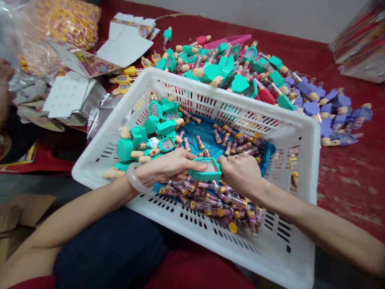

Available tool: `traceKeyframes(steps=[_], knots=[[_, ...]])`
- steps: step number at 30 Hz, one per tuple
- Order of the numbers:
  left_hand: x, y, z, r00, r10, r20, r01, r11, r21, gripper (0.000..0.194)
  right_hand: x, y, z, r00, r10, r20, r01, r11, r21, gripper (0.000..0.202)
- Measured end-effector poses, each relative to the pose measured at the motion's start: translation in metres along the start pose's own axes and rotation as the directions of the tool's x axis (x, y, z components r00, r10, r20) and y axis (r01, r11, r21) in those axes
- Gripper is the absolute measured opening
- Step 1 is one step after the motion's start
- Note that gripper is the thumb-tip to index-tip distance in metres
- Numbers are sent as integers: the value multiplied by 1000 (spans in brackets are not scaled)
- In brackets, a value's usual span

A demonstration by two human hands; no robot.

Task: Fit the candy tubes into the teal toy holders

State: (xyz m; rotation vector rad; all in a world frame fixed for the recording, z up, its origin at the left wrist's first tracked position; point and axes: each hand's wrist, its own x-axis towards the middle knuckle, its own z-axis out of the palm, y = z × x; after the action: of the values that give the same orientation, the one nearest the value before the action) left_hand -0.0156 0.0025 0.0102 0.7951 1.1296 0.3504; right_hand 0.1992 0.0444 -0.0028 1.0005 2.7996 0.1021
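Note:
My left hand (180,163) grips a teal plastic toy case (207,173) with a clear window, thumb along its top. At the case's right end my right hand (240,170) is closed, its curled fingers hiding whatever is between them. Both hands are above a white slotted plastic basket (288,251). Below and beyond them in the basket lie several small clear tubes (210,204) with yellow caps and pinkish contents, partly on a blue plastic sheet (195,129). On the basket's left side are several teal toy cases (167,127) with tan ends.
Behind the basket, teal toys (216,72) and purple toys (327,100) are heaped on a red table (345,180). Flat white cartons (123,42) and a clear bag of yellow pieces (72,26) are at the back left. Wrapped stacks (361,44) stand far right. Another person's hand (5,76) shows at the left edge.

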Motion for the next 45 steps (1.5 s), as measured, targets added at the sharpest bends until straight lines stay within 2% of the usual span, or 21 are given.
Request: traceKeyframes(steps=[4, 7, 10, 12, 14, 16, 18, 20, 23, 25, 26, 28, 31, 33, 34, 35, 36, 39, 41, 43, 45], knots=[[-2, 0, -4, 1000, 9, -2, -9, 990, 141, 43, 0, 1, 7, 997, 10, -72, -8, 999, 31, 15], [-8, 6, -1, 981, 192, -23, -170, 912, 374, 49, 5, 4, 4, 994, 27, -105, -23, 999, 30, 17], [-11, 9, 6, 865, 499, -52, -324, 635, 701, 51, 12, 11, -3, 997, 60, 48, -64, 994, 90, 17], [-11, 8, 10, 782, 622, -20, -298, 402, 866, 46, 16, 18, -6, 985, 48, 168, -77, 981, 176, 19], [-9, 6, 13, 757, 653, 20, -226, 232, 946, 36, 18, 26, -7, 974, -5, 226, -57, 962, 265, 19], [-7, 5, 14, 761, 648, 42, -202, 175, 963, 30, 18, 30, -5, 972, -41, 229, -30, 953, 300, 18], [-5, 4, 14, 777, 629, 22, -235, 258, 937, 31, 17, 30, -2, 984, -34, 175, -11, 967, 254, 16], [-3, 4, 11, 841, 541, -28, -283, 483, 829, 36, 15, 27, 0, 997, -38, 68, 27, 986, 162, 15], [3, 4, 3, 982, 174, 68, -185, 864, 469, 48, 12, 21, -1, 987, -128, -98, 132, 991, 29, 20], [5, 2, 0, 979, 0, 204, -64, 951, 303, 52, 9, 17, -3, 973, -190, -133, 191, 982, -8, 24], [6, 1, -1, 975, -9, 221, -57, 956, 287, 52, 9, 16, -4, 972, -200, -120, 201, 980, -5, 24], [5, -1, 1, 982, 128, 140, -175, 900, 399, 47, 9, 16, -5, 986, -166, -34, 167, 985, 45, 21], [3, -4, 11, 881, 469, 60, -340, 541, 769, 32, 12, 21, -2, 964, -109, 241, 46, 966, 253, 19], [4, -5, 16, 818, 563, 118, -332, 294, 897, 27, 16, 27, 2, 875, -210, 437, -11, 893, 450, 25], [6, -5, 18, 808, 575, 126, -317, 244, 916, 26, 19, 29, 5, 828, -270, 491, -29, 854, 519, 28], [7, -6, 18, 807, 580, 107, -306, 257, 917, 26, 21, 31, 8, 814, -292, 503, -36, 838, 545, 29], [10, -6, 16, 815, 575, 63, -300, 327, 896, 26, 23, 31, 10, 841, -261, 473, -28, 853, 520, 26], [16, -8, 9, 922, 386, -28, -277, 711, 647, 39, 25, 28, 13, 987, -59, 150, 21, 969, 245, 19], [19, -10, 5, 973, 229, 33, -221, 879, 423, 47, 23, 24, 11, 999, -38, -19, 40, 995, 92, 21], [20, -11, 5, 972, 230, 44, -230, 905, 358, 44, 20, 23, 7, 999, -44, 5, 44, 998, 52, 20], [19, -13, 8, 924, 382, -30, -321, 815, 483, 38, 17, 23, 4, 992, -29, 123, 21, 998, 64, 19]])
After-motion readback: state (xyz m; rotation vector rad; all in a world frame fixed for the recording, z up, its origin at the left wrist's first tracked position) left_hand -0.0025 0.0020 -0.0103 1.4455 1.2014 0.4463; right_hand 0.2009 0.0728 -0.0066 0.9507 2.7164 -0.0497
